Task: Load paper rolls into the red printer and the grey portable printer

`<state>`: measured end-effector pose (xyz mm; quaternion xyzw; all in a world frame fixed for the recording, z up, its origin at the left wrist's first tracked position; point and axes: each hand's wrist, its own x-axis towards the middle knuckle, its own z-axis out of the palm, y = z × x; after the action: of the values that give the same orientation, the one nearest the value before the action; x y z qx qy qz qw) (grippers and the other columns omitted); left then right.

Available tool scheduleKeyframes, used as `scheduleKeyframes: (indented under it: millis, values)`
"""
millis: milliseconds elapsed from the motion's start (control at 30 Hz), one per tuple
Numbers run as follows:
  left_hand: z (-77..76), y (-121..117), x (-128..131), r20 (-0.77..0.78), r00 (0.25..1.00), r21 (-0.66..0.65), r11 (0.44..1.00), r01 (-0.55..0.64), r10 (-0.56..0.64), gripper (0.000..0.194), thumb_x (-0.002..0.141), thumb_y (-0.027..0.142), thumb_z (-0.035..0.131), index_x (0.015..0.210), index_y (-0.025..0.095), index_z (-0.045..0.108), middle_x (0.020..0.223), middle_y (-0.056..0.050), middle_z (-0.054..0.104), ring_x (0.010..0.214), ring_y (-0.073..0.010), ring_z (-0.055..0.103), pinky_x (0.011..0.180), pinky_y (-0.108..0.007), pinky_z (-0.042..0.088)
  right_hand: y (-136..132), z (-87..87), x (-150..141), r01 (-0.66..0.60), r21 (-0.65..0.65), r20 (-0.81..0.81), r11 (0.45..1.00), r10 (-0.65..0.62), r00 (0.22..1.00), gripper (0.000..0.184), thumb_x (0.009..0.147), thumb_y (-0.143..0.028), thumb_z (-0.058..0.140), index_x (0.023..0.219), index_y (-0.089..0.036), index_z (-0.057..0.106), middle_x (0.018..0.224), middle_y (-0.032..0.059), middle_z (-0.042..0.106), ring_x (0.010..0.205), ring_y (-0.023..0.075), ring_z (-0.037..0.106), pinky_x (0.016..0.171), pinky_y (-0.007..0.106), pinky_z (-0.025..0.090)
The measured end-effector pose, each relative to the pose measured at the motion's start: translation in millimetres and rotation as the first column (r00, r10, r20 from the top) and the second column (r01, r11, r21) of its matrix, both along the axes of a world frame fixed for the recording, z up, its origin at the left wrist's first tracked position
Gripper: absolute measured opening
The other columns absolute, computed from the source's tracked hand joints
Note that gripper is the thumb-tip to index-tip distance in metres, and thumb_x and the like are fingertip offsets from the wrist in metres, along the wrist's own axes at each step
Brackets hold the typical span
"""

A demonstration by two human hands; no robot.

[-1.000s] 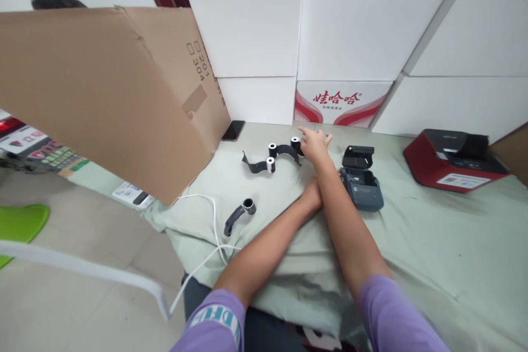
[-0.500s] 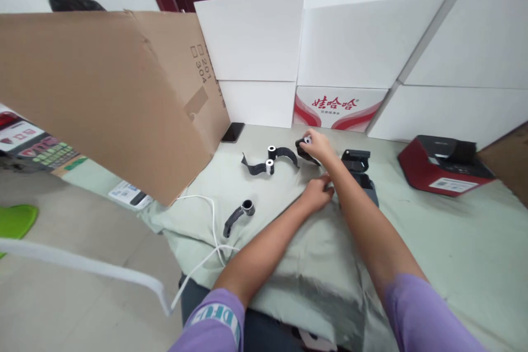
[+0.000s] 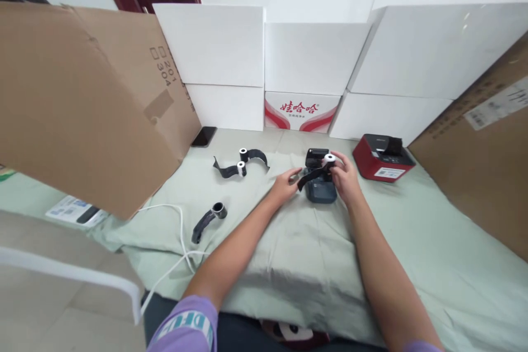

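Note:
My right hand (image 3: pixel 345 180) holds a small white-cored roll (image 3: pixel 329 159) with a black strip trailing from it, just above a small dark grey printer (image 3: pixel 318 191) whose lid stands open. My left hand (image 3: pixel 284 186) pinches the loose end of that black strip (image 3: pixel 308 176) to the left of the printer. Two more white-cored rolls with black strips (image 3: pixel 240 161) lie farther back on the pale green cloth. A dark roll with a black strip (image 3: pixel 210 217) lies nearer, on the left.
A red printer (image 3: pixel 383 157) sits at the back right. White boxes (image 3: pixel 313 60) and a red-printed carton (image 3: pixel 300 112) line the back. A big cardboard sheet (image 3: pixel 82 99) leans on the left, another on the right (image 3: pixel 487 137). A phone (image 3: pixel 204 136) and a white cable (image 3: pixel 175 242) lie left.
My right hand picked up the rightmost roll from the cloth and brought it over the grey printer. My left hand moved up and took the strip's end. The camera swung right.

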<state>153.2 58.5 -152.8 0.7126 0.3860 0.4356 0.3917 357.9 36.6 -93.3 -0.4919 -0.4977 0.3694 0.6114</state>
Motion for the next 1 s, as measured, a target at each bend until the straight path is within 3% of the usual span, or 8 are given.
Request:
scheduleKeyframes:
  millis: [67,167,267,400,567,767,1000]
  values:
    - [0.2,-0.6,-1.2,0.013,1.0,0.018,1.0,0.016,-0.016,0.043,0.088,0.021,0.066,0.131,0.018,0.067,0.131,-0.012,0.072,0.116,-0.0233,0.069,0.096,-0.036,0.058,-1.5,-7.1,1.1,0.023,0.042,0.044,0.999,-0.025,0.999,0.059,0.066,-0.034,0.063,0.123,-0.028,0.052,0.115,0.0066,0.072,0.098,0.0246,0.073,0.09,0.04,0.055]
    - [2.2,-3.3,-3.5,-0.02,0.998,0.061,0.997,0.055,-0.054,0.045,0.087,0.022,0.065,0.132,0.02,0.066,0.13,-0.01,0.071,0.109,-0.0203,0.07,0.096,-0.036,0.057,-4.6,-8.7,0.4,0.057,0.119,0.116,0.991,-0.071,0.991,0.047,0.071,-0.035,0.064,0.116,-0.028,0.053,0.121,0.0081,0.071,0.107,0.0255,0.072,0.098,0.043,0.052]
    - [4.2,-6.3,-6.0,-0.025,0.994,0.128,0.985,0.113,-0.11,0.046,0.088,0.024,0.066,0.134,0.021,0.064,0.129,-0.009,0.07,0.104,-0.0172,0.068,0.097,-0.034,0.056,-6.7,-7.6,0.4,0.058,0.157,0.236,0.986,-0.094,0.967,0.034,0.072,-0.031,0.063,0.104,-0.026,0.053,0.114,0.0083,0.073,0.109,0.0255,0.069,0.095,0.041,0.052]
    - [5.1,-8.0,-8.2,-0.041,0.99,0.206,0.968,0.141,-0.136,0.045,0.091,0.024,0.064,0.135,0.019,0.064,0.122,-0.009,0.071,0.1,-0.016,0.066,0.097,-0.032,0.054,-5.4,-11.6,3.8,0.039,0.114,0.341,0.993,-0.076,0.937,0.029,0.067,-0.029,0.06,0.094,-0.026,0.05,0.104,0.0064,0.072,0.099,0.0243,0.068,0.09,0.039,0.052]
    - [5.9,-8.2,-8.5,-0.071,0.989,0.204,0.968,0.143,-0.131,0.046,0.09,0.02,0.063,0.136,0.018,0.063,0.121,-0.009,0.071,0.098,-0.0164,0.065,0.096,-0.033,0.053,-3.6,-14.7,5.4,0.088,0.076,0.505,0.993,-0.114,0.855,0.022,0.067,-0.029,0.057,0.088,-0.025,0.054,0.098,0.0055,0.07,0.098,0.0252,0.065,0.092,0.04,0.049]
    - [8.4,-9.5,-7.8,-0.113,0.988,0.172,0.977,0.125,-0.107,0.047,0.089,0.018,0.062,0.136,0.022,0.063,0.123,-0.008,0.07,0.1,-0.0167,0.066,0.096,-0.033,0.054,-0.7,-20.8,3.4,0.052,0.07,0.471,0.996,-0.079,0.878,0.02,0.068,-0.029,0.058,0.087,-0.025,0.051,0.11,0.0078,0.073,0.11,0.0265,0.064,0.103,0.045,0.046]
    - [8.6,-9.7,-7.2,-0.127,0.987,0.173,0.977,0.124,-0.103,0.047,0.089,0.018,0.061,0.135,0.019,0.064,0.12,-0.009,0.071,0.097,-0.0164,0.066,0.096,-0.033,0.053,4.6,-30.5,8.6,0.011,-0.008,0.388,1.0,-0.007,0.921,0.025,0.065,-0.029,0.062,0.087,-0.024,0.051,0.113,0.0098,0.074,0.105,0.0261,0.068,0.096,0.043,0.05]
